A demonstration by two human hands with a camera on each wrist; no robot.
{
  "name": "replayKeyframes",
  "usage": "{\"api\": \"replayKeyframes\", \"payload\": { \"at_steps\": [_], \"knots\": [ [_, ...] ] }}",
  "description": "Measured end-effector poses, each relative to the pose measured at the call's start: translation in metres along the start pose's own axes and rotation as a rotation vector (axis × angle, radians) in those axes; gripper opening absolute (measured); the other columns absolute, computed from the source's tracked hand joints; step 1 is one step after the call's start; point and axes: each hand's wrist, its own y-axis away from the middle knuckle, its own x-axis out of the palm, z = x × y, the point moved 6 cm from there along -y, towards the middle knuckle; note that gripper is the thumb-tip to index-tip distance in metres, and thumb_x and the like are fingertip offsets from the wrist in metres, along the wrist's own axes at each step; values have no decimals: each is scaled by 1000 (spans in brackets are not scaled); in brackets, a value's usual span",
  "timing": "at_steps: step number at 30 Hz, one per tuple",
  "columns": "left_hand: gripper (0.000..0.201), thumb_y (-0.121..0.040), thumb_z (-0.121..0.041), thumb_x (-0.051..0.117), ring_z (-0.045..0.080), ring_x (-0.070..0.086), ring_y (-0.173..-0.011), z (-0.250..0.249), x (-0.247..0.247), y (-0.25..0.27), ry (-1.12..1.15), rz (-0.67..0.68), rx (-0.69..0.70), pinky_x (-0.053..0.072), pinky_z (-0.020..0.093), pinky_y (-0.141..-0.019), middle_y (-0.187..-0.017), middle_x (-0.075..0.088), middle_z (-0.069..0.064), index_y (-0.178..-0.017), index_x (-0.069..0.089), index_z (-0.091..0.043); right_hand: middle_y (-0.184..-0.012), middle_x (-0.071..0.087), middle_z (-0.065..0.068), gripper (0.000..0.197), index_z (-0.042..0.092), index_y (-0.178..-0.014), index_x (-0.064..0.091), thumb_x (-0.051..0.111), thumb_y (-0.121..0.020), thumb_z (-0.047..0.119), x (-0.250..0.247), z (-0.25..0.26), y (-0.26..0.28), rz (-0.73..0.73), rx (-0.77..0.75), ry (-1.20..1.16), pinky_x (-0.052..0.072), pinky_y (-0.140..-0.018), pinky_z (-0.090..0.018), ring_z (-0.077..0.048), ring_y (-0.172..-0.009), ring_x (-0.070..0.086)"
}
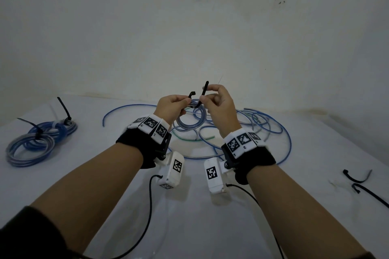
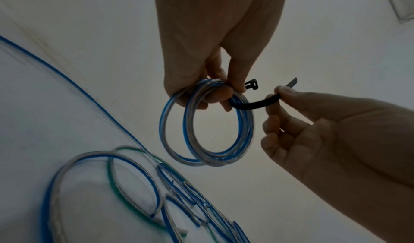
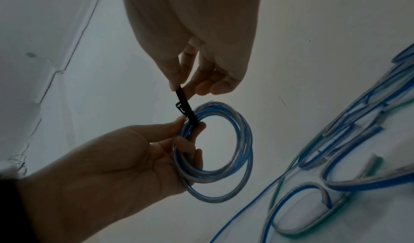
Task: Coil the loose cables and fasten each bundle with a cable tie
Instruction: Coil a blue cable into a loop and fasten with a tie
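My left hand (image 1: 185,103) holds a small coil of blue-and-clear cable (image 1: 190,121) raised above the table, fingers curled through the loop. A black cable tie (image 1: 203,92) passes under the coil's top strands. Its square head (image 2: 251,84) sticks up beside my left thumb. My right hand (image 1: 205,97) pinches the tie's tail between thumb and forefinger, just right of the coil. In the left wrist view the tie (image 2: 255,104) arcs from the coil (image 2: 208,161) to my right hand (image 2: 280,90). The tie's two ends stand apart, not joined.
Loose blue, clear and green cables (image 1: 263,126) sprawl on the white table behind and right of my hands. Two tied coils (image 1: 40,139) lie at the far left. Spare black ties (image 1: 357,176) lie near the right edge. A wall stands close behind.
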Motion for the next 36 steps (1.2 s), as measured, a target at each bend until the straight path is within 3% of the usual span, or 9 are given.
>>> {"api": "replayKeyframes", "payload": {
  "at_steps": [2, 4, 6, 9, 11, 17, 25, 30, 36],
  "knots": [
    [21, -89, -4, 57, -2, 49, -37, -1, 0, 0, 7, -8, 5, 39, 10, -43, -72, 59, 3, -107, 61, 6, -72, 59, -4, 8, 9, -97, 57, 55, -92, 4, 4, -1, 2, 46, 24, -44, 43, -57, -16, -3, -56, 53],
    [20, -89, -4, 58, -2, 50, -37, -3, 1, 1, 13, -18, 20, 40, 10, -44, -74, 60, 4, -106, 62, 5, -73, 58, -12, 13, 9, -87, 60, 50, -95, 9, 8, -1, 4, 56, 50, -54, 40, -53, -21, -8, -50, 46],
    [17, -88, -6, 59, -1, 49, -38, -3, 2, 1, 10, -27, 28, 41, 10, -45, -74, 62, 4, -104, 63, 0, -65, 57, -7, 21, 9, -81, 63, 49, -97, 14, 10, -4, 4, 50, 88, -53, 36, -49, -22, -9, -47, 41],
    [3, -87, -8, 62, -1, 49, -39, -4, 2, 3, 7, -37, 46, 42, 12, -48, -74, 63, 4, -88, 63, -10, -59, 53, 0, 13, 3, -93, 64, 55, -94, 12, 13, -9, 3, 64, 134, -81, 34, -44, -19, -9, -44, 39],
    [10, -87, -8, 62, -1, 48, -38, -5, 2, 3, -4, -44, 59, 42, 12, -47, -73, 63, 4, -81, 61, -16, -62, 53, -3, 5, 6, -88, 60, 58, -91, 10, 14, -10, 2, 67, 157, -94, 34, -43, -19, -8, -43, 40],
    [18, -88, -5, 59, 0, 48, -35, -7, 1, 4, -3, -58, 75, 40, 11, -43, -69, 60, 5, -74, 61, -16, -47, 47, 3, 20, 8, -69, 55, 59, -88, 4, 11, -13, 1, 12, 237, -133, 30, -40, -19, -9, -38, 35],
    [19, -88, -4, 59, 0, 48, -35, -7, 1, 4, -9, -51, 68, 40, 11, -44, -69, 60, 6, -73, 60, -17, -47, 47, 1, 20, 7, -68, 55, 58, -87, 2, 11, -16, 1, 17, 256, -133, 30, -42, -21, -12, -41, 35],
    [19, -88, -4, 59, -1, 49, -36, -6, 2, 4, -25, -40, 68, 40, 11, -44, -70, 60, 6, -74, 60, -16, -42, 49, 6, 20, 7, -69, 56, 58, -88, 2, 9, -17, 2, 5, 265, -139, 31, -42, -19, -9, -38, 36],
    [17, -86, -5, 62, -1, 50, -40, -5, 2, 3, -72, -3, 84, 44, 12, -48, -69, 60, 7, -74, 59, -17, -53, 50, -3, 15, 5, -74, 58, 59, -88, 3, 8, -15, 2, 33, 246, -121, 33, -42, -19, -9, -38, 37]
  ]
}}
